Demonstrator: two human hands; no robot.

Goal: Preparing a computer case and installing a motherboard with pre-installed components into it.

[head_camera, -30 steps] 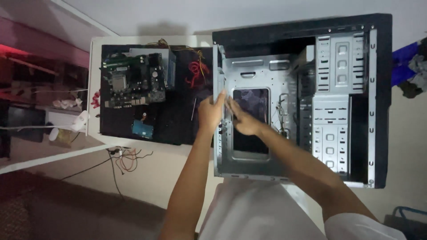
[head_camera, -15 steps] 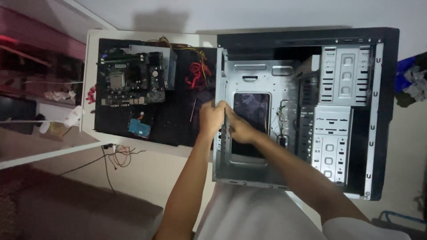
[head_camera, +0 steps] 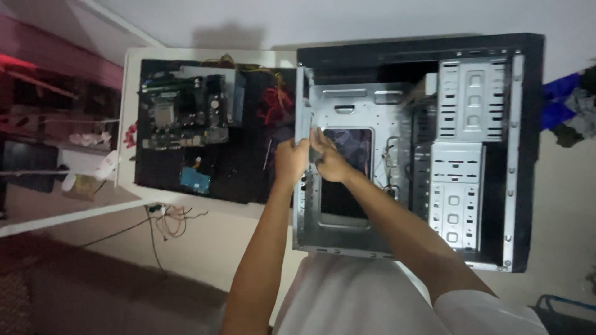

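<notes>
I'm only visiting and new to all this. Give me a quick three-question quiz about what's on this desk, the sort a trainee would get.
1. True or false: the computer case is open, its inside showing.
2. Where do the left hand and right hand meet? A) on the motherboard B) at the case's rear edge C) on the floor
3. What small blue part lies below the motherboard on the black mat?

Key: 1 true. 2 B. 3 The hard drive.
</notes>
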